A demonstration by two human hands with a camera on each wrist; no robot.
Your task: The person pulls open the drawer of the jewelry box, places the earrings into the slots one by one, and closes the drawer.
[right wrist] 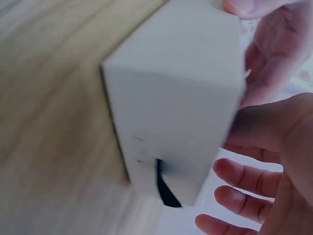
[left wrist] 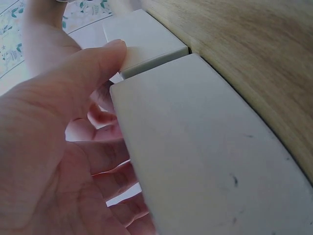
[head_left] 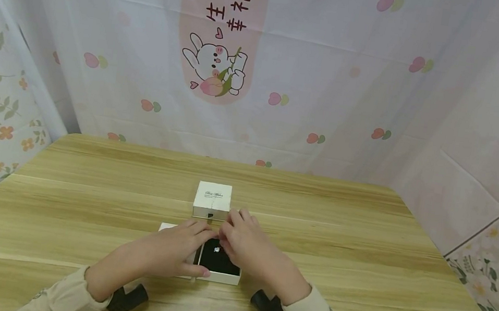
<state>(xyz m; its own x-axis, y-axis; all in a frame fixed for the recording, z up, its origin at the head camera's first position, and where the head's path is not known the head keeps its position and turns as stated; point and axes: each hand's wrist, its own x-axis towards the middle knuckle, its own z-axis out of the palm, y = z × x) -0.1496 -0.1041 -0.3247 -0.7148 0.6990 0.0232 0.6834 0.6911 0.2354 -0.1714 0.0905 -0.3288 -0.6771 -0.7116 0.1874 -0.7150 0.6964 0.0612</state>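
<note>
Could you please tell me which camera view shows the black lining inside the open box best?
The head view: it looks down into the open box, showing the black lining and a small shiny piece on it. Both wrist views show its white outer walls, with no clear sight of the lining.

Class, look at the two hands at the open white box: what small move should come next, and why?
Probably the right hand should pinch the small shiny ornament. It lies exposed on the black pad in the tray, with that hand close by, while the left hand spans the box, seemingly steadying it.
</note>
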